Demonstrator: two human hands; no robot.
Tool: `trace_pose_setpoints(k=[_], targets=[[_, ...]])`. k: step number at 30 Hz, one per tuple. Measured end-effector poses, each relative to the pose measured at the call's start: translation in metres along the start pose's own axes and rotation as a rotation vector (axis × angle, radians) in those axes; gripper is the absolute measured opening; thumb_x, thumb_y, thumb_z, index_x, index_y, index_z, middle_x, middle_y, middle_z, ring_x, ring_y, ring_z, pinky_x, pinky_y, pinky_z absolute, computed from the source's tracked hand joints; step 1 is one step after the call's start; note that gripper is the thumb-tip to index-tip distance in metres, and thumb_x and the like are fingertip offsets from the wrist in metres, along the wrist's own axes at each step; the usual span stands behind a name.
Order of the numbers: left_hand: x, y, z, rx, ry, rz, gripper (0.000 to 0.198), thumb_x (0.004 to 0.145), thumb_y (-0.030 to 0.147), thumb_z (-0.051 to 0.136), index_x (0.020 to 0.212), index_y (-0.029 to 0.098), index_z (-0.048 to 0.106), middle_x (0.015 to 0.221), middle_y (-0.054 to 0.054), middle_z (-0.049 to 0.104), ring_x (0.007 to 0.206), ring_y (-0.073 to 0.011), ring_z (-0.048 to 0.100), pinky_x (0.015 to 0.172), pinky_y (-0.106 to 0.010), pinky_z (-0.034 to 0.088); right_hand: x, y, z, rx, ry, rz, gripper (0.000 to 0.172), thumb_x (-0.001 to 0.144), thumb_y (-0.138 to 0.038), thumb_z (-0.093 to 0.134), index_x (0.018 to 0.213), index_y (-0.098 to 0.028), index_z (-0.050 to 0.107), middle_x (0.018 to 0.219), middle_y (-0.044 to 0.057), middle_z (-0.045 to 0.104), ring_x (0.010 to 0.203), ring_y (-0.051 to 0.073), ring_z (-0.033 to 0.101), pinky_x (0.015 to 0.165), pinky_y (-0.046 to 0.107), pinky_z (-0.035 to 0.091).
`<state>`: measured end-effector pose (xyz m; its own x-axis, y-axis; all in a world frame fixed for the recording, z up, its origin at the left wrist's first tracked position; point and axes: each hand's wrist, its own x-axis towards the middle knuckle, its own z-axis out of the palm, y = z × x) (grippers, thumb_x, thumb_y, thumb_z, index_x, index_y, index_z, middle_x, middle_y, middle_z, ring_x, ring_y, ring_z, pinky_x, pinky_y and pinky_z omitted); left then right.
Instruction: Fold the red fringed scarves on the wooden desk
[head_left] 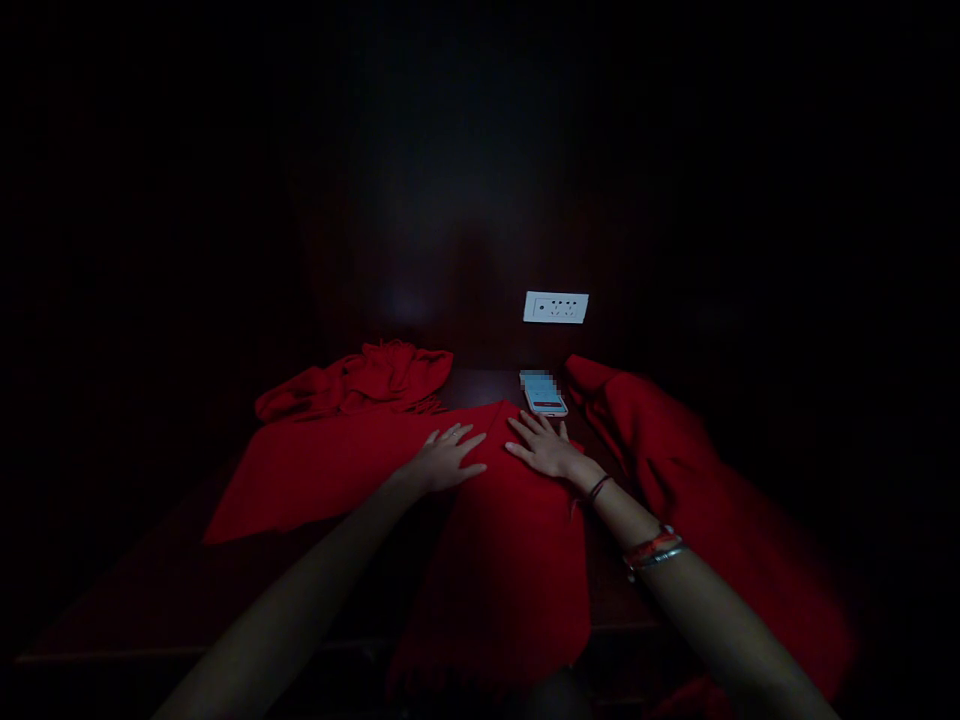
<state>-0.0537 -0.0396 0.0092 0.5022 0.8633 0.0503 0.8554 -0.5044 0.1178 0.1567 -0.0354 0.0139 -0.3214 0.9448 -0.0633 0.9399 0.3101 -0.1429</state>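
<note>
A red scarf (pixel 517 560) lies folded at an angle on the dark table. One part runs to the left and the other comes toward me, with a fringed end hanging over the front edge. My left hand (pixel 442 460) rests flat on it left of the fold, fingers spread, a ring on one finger. On the right, my right hand (pixel 544 447) also lies flat on the scarf near the fold's corner, its fingers apart. Bracelets circle my right wrist and forearm. Neither hand grips anything.
A crumpled red fringed cloth (pixel 360 385) lies at the back left. Another red cloth (pixel 675 470) stretches along the right side. Behind my right hand is a phone (pixel 546 400) with a lit screen. A white socket plate (pixel 556 307) is on the dark back wall. The surroundings are very dim.
</note>
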Motion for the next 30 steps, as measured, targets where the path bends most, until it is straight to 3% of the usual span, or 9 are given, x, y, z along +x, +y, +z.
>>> trace_pose_setpoints(k=[3,5,10,18,22,25,30], targets=[[-0.001,-0.001,-0.001,-0.026,-0.154,0.008,0.058,0.076,0.060,0.022,0.127,0.035,0.019,0.137,-0.002,0.012,0.123,-0.0273,0.008,0.095,-0.048,0.012,-0.004,0.006,0.001,-0.023,0.014,0.005,0.066,0.074,-0.064,0.007,0.130,-0.030,0.014,0.137,0.002,0.009,0.123,0.028,0.000,0.093,0.056,0.002],[-0.002,-0.004,-0.004,-0.031,-0.174,0.009,0.058,0.076,0.060,0.022,0.128,0.034,0.018,0.137,-0.002,0.012,0.123,-0.0261,0.007,0.096,-0.047,0.011,-0.008,0.007,0.000,-0.027,-0.015,-0.010,0.065,0.074,-0.063,0.008,0.130,-0.030,0.013,0.138,0.002,0.008,0.124,0.028,-0.001,0.093,0.055,0.002],[-0.004,-0.005,-0.006,-0.025,-0.115,0.050,0.057,0.078,0.058,0.022,0.129,0.035,0.009,0.137,-0.002,0.006,0.124,-0.0261,0.003,0.095,-0.050,0.009,-0.017,0.012,-0.001,-0.037,0.029,-0.041,0.064,0.074,-0.063,0.010,0.130,-0.031,0.009,0.138,0.000,0.001,0.123,0.028,-0.004,0.092,0.057,0.001],[-0.001,-0.008,0.002,-0.011,-0.118,0.106,0.042,0.083,0.049,0.018,0.125,0.042,0.018,0.137,0.003,0.012,0.123,-0.0258,0.008,0.092,-0.054,0.010,-0.020,0.012,0.002,0.010,0.030,-0.023,0.066,0.074,-0.064,0.010,0.129,-0.029,0.017,0.137,0.003,0.009,0.124,0.026,0.000,0.094,0.055,0.002],[0.000,-0.005,0.002,-0.019,-0.017,0.137,0.043,0.084,0.046,0.016,0.122,0.035,0.030,0.137,0.004,0.013,0.124,-0.0204,0.006,0.096,-0.048,0.009,-0.028,0.000,-0.003,0.028,0.006,-0.040,0.069,0.071,-0.067,0.015,0.130,-0.032,0.011,0.138,0.003,0.006,0.123,0.030,0.000,0.093,0.056,0.003],[0.001,-0.003,0.002,-0.044,-0.045,0.198,0.049,0.082,0.049,0.019,0.126,0.028,0.025,0.135,0.002,0.018,0.124,-0.0166,0.011,0.098,-0.042,0.011,-0.037,-0.006,0.002,0.025,-0.046,-0.017,0.071,0.068,-0.069,0.016,0.129,-0.033,0.011,0.138,0.004,0.005,0.122,0.034,0.000,0.092,0.056,0.003],[0.002,-0.002,0.003,-0.040,-0.085,0.198,0.052,0.082,0.049,0.020,0.127,0.024,0.022,0.135,0.000,0.021,0.124,-0.0154,0.012,0.099,-0.039,0.012,-0.046,-0.003,0.008,-0.002,-0.026,-0.011,0.067,0.071,-0.067,0.014,0.129,-0.034,0.010,0.138,0.003,0.004,0.122,0.033,-0.002,0.094,0.054,0.003]])
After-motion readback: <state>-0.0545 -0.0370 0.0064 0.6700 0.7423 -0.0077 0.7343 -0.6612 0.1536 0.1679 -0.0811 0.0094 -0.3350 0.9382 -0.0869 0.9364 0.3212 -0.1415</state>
